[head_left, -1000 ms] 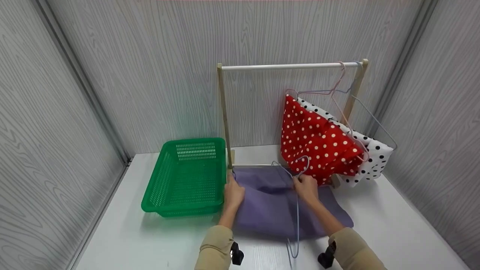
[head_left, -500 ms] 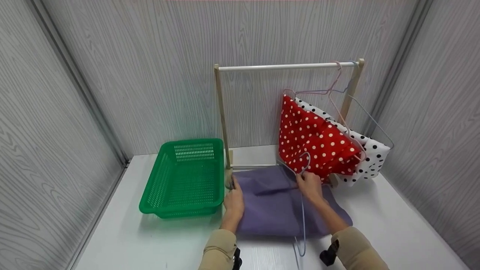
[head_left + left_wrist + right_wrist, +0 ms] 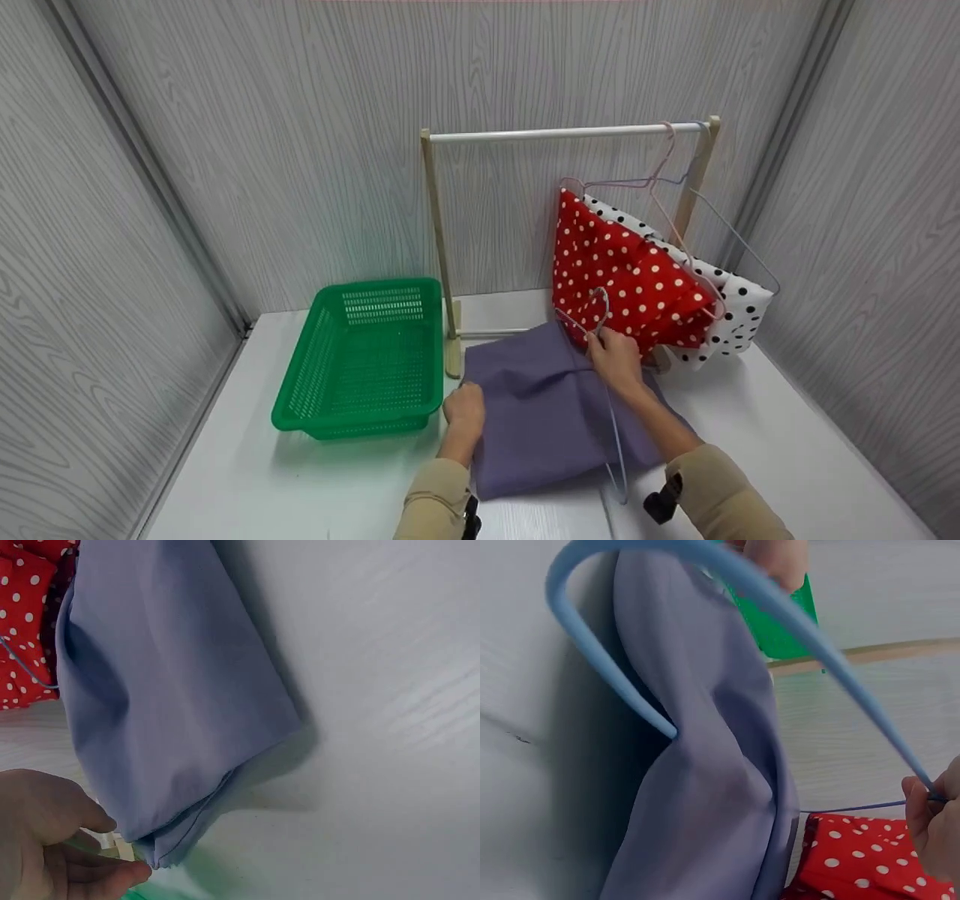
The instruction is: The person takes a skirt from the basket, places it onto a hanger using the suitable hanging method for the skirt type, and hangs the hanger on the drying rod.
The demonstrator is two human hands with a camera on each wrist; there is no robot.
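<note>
A purple cloth point(image 3: 525, 420) lies folded over the lower bar of a light blue wire hanger point(image 3: 616, 442). My right hand point(image 3: 616, 360) grips the hanger at its neck, just below the hook. Through the right wrist view, the hanger's bent end point(image 3: 592, 637) loops out and its bar passes into the cloth. My left hand point(image 3: 463, 411) pinches the cloth's left edge, its fingers curled. In the left wrist view, the thumb and fingertips point(image 3: 131, 874) meet the cloth at its end point(image 3: 157, 851).
A clothes rack point(image 3: 555, 136) stands behind, with a red polka-dot cloth point(image 3: 615, 274) and a white one with black dots point(image 3: 739, 307) on hangers at its right end. Left of the rack sits a green plastic basket point(image 3: 285, 405). Grey wood-grain walls enclose the white table point(image 3: 225, 450).
My left hand has come back from the rack's left foot toward me, and the cloth's near left corner has shifted nearer. My right hand has raised the hanger's hook slightly.
</note>
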